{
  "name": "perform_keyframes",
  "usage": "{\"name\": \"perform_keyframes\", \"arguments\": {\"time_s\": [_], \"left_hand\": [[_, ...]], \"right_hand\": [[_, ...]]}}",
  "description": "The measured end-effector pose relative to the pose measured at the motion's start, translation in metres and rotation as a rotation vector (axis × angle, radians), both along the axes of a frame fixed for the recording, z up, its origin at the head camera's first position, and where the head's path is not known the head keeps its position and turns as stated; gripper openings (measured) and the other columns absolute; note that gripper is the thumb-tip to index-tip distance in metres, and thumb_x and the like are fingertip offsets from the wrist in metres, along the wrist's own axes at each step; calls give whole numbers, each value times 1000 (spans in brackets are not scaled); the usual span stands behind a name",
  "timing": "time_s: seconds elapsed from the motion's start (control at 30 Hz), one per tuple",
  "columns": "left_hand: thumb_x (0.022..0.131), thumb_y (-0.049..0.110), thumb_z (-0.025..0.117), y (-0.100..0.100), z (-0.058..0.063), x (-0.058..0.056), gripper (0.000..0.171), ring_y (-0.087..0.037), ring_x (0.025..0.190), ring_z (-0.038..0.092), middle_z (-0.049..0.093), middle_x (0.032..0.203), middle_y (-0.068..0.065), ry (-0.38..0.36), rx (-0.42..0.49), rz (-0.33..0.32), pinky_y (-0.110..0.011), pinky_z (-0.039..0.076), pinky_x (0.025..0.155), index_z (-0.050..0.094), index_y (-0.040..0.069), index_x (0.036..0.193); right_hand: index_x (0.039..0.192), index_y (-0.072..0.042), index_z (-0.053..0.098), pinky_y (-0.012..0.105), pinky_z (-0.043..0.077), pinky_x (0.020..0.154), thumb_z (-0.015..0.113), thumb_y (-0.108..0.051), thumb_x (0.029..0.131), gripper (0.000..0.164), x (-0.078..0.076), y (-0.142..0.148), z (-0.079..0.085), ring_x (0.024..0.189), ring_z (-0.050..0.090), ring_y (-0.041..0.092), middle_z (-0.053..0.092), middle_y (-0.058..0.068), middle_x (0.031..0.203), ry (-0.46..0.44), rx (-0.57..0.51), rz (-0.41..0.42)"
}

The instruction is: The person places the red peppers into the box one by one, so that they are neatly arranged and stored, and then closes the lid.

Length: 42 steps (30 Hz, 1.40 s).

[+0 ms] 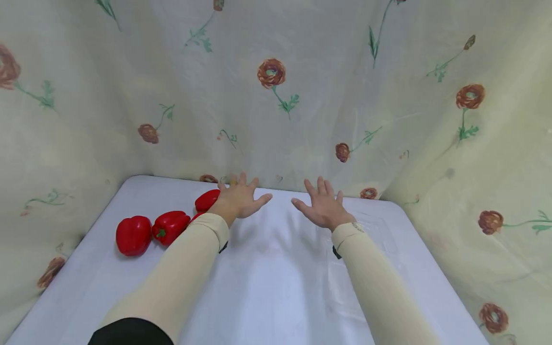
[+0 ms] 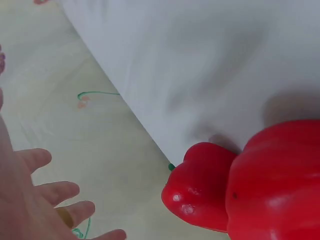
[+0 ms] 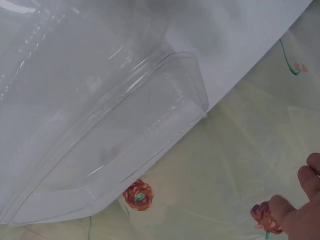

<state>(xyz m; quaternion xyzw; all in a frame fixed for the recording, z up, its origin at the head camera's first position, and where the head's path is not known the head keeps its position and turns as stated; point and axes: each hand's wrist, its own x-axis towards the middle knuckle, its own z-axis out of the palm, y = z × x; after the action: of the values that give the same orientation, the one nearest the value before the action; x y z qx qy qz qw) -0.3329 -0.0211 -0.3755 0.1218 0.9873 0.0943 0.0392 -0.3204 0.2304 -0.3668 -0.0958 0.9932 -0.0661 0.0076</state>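
My left hand (image 1: 238, 200) is held out over the far part of the white table, fingers spread and holding nothing. Several red bell peppers lie to its left: one (image 1: 133, 235) farthest left, another (image 1: 170, 227) with its green stem facing me, and one (image 1: 206, 200) right beside the hand. A sleeve partly covers a further pepper. In the left wrist view two peppers (image 2: 200, 187) show near the spread fingers (image 2: 57, 192). My right hand (image 1: 322, 206) is likewise stretched out with spread fingers and nothing in it. Beneath the right forearm is a clear plastic container (image 3: 115, 135).
The white tabletop (image 1: 267, 287) ends at a flower-patterned curtain (image 1: 302, 105), which hangs behind it and along both sides. The clear container (image 1: 345, 287) is hard to see against the white surface, on the right half of the table.
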Motion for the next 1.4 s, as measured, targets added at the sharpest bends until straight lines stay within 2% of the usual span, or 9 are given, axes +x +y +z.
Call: {"name": "perform_keyframes", "arguments": {"time_s": [0.13,0.23,0.33,0.43,0.67,0.83,1.03,1.2,1.4], "left_hand": [[94,72,25,-4,1,-4,83,-41,144,24,25,159,-18,78,-15,-19,-67,23,110,26,18,157],[95,69,26,-9,1,-6,80,-39,136,37,36,153,-17,128,-25,-29,-65,30,108,32,16,155],[96,67,28,-14,-1,-8,78,-38,131,43,42,149,-17,152,-27,-34,-64,33,106,36,14,153],[96,67,29,-21,-3,-9,78,-38,132,42,44,148,-17,151,-18,-29,-64,33,106,37,13,152],[96,67,33,-41,-13,-10,77,-37,124,48,52,137,-17,163,11,-25,-63,36,102,47,9,145],[97,62,37,-59,-22,-6,73,-42,126,47,48,141,-22,121,17,-6,-64,34,104,48,6,142],[98,60,39,-64,-26,6,73,-43,127,44,47,141,-25,102,14,4,-65,34,104,48,5,144],[95,57,48,-72,-30,20,68,-42,118,49,53,130,-25,141,-7,25,-62,42,97,52,3,138],[84,48,69,-76,-38,35,68,-41,111,52,54,121,-25,158,-22,56,-61,50,87,52,2,131]], "right_hand": [[152,-8,37,64,20,113,35,-62,99,76,-1,10,4,143,27,41,34,21,155,107,8,61],[145,-4,47,61,29,110,40,-52,102,65,1,23,8,138,37,40,46,21,147,155,5,85],[139,-2,53,58,32,110,44,-46,102,58,5,39,10,134,42,39,51,21,141,179,-14,80],[135,0,56,58,35,108,46,-40,102,53,11,57,10,130,45,41,54,22,137,207,-40,70],[130,5,58,62,37,103,50,-32,101,48,40,112,10,125,48,47,56,28,132,263,-81,-12],[126,14,56,64,40,97,52,-26,99,48,74,170,2,117,50,53,55,37,125,211,-118,-114],[123,19,54,60,49,83,51,-31,100,55,106,218,-21,102,59,51,60,37,113,66,-142,-221],[121,18,57,58,50,84,45,-42,102,64,127,227,-37,104,60,50,63,34,111,-81,-118,-286],[124,15,57,55,51,82,46,-37,103,58,142,219,-54,99,64,44,67,28,107,-50,-163,-279]]}}
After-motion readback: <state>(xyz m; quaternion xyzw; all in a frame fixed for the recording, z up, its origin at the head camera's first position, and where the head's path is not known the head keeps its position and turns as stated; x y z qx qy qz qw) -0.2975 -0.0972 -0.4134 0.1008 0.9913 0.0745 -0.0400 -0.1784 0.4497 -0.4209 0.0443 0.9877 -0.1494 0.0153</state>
